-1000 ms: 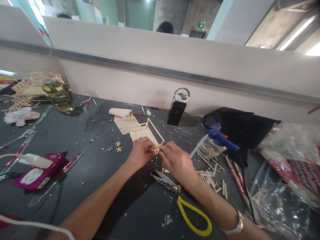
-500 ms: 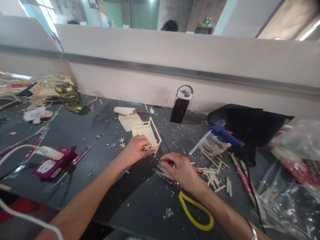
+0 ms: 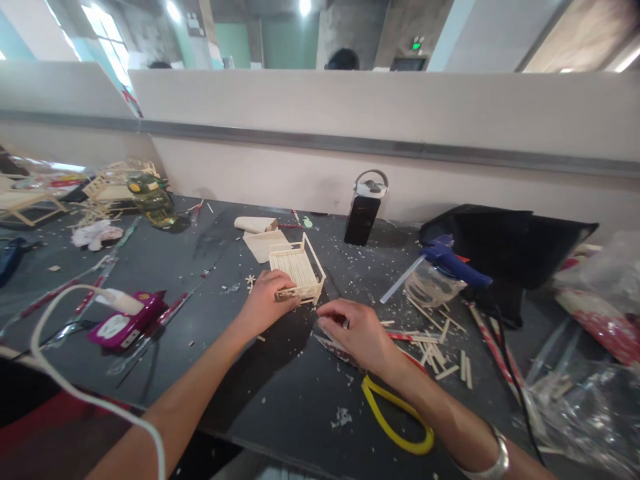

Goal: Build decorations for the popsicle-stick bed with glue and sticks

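Observation:
A small model made of pale wooden sticks (image 3: 299, 265), with a slatted base and raised rails, stands on the dark table. My left hand (image 3: 267, 298) is closed on its near rail, thumb in front and fingers over the top. Just right of the model's near corner, my right hand (image 3: 357, 331) is curled with thumb and forefinger together; whatever they may hold is too small to make out. Under that hand lies a pair of scissors with a yellow handle (image 3: 400, 427), its blades partly hidden. Two small star-shaped stick pieces (image 3: 251, 283) lie left of the model.
A blue glue gun (image 3: 450, 260) rests at the right, near loose sticks (image 3: 433, 353) and plastic bags (image 3: 590, 400). A black-and-white lantern-like device (image 3: 363, 217) stands behind. On the left are a purple power strip (image 3: 127, 321), its white cable, and a green bottle (image 3: 153, 202).
The view has shifted slightly, so most things appear a little further right. My left hand keeps its grip on the model; my right hand has moved slightly closer to the model's corner.

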`<state>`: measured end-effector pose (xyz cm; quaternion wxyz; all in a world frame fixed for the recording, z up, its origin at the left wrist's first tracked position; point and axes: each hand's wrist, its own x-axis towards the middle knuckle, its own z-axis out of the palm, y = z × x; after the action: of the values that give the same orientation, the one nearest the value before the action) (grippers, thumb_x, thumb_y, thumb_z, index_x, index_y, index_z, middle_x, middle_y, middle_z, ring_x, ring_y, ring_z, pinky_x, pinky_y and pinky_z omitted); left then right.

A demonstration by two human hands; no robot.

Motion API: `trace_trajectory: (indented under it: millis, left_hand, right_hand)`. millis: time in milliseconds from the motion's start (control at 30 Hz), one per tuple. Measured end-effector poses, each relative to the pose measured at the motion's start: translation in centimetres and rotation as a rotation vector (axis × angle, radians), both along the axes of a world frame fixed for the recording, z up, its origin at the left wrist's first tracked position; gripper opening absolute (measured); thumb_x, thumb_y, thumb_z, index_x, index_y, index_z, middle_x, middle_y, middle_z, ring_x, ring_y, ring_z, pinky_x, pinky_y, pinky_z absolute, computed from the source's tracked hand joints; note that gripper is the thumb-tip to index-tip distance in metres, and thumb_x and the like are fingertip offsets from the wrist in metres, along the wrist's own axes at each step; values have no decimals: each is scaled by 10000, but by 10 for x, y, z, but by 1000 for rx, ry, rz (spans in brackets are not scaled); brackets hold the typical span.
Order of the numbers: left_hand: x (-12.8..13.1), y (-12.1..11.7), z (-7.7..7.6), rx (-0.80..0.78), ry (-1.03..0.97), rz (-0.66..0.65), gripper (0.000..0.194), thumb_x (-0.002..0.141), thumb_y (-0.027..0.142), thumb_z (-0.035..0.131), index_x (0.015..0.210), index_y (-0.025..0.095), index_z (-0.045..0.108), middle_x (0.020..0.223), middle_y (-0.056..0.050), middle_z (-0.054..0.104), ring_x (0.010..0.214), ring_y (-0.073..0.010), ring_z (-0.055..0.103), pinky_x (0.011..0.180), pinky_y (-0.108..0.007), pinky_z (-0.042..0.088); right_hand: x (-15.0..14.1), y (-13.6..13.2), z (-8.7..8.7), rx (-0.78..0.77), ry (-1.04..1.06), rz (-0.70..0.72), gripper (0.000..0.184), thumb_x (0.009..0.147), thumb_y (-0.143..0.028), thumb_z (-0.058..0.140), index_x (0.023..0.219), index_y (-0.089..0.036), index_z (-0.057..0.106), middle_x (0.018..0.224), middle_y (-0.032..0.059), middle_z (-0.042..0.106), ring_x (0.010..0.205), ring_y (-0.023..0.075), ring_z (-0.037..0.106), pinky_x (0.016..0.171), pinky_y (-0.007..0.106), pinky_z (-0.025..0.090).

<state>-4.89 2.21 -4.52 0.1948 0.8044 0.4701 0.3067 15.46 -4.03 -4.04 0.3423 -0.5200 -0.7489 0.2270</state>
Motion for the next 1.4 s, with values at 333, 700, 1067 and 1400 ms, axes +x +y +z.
trace_trajectory:
  millis: [333,700,1067,1400]
  left_hand:
    - [4,1,-1,10,-60,-21,97,705,136,730,702,196,653,817,-14,661,826,-192,569,775,-319,415]
    - [2,0,-9,55,-92,-50,91,717,112,697,718,181,638,819,-33,664,838,-208,567,781,-340,429]
    - [-25,-35,29,-22,-316,-25,175,815,235,629,983,207,670,1051,-51,652,1011,-211,590,877,-330,447]
    - [7,-51,41,-457,-675,-88,275,880,408,552,845,174,693,701,-9,644,711,-142,582,686,-258,442]
  right_hand:
    - [-20,19,-4,170,-142,-57,149,883,-195,573,970,-189,695,849,48,700,738,173,638,674,250,447]
    - [-32,21,-6,129,-147,8,203,914,-211,501,853,-174,691,871,113,681,820,227,600,685,292,372]
    - [-21,-12,26,-387,558,-85,241,855,-423,584,824,-184,593,561,-51,478,446,91,379,410,211,305]
    - [-25,-14,44,-549,848,-97,228,773,-382,721,789,-165,653,536,-54,513,423,41,357,388,171,248]
